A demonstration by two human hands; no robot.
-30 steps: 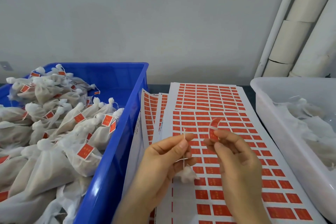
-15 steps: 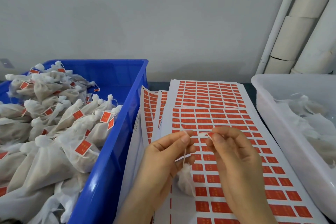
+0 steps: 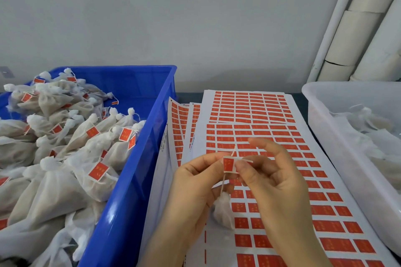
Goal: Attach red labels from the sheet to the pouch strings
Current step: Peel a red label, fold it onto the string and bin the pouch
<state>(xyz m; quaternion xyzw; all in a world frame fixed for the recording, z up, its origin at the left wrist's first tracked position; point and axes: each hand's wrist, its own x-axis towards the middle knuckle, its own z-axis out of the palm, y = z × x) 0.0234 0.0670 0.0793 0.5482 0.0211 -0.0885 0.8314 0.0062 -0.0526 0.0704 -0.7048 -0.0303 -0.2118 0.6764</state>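
Left grip [image 3: 195,184] pinches the string [image 3: 223,182] btw thumb and forefinger, right at the left edge of the red label [image 3: 229,165]. Right grip [image 3: 275,184] clamps the same label from the right w/ its thumb; its forefinger sticks up, free. The label sits upright btw the two grips, on the string; 2 short string ends poke out, one up, one to the right. 1 pouch [image 3: 223,210] hangs on the string just under the left grip, partly hidden by that palm.

Under the hands: label sheets [image 3: 325,212] fanned on the desk [image 3: 188,95], at least 4, top one cut off at the bottom edge; print on the labels too small to read.

Left: 1 blue bin [image 3: 134,180] heaped w/ tagged pouches [image 3: 93,158], too many to count, bin cut off at left & bottom. Right: 1 white tub [image 3: 347,158], pale bags inside, hazy, count unclear.

Far back: grey wall [image 3: 195,17], white pipes [image 3: 358,39] at right, approx 3, tops cut off.
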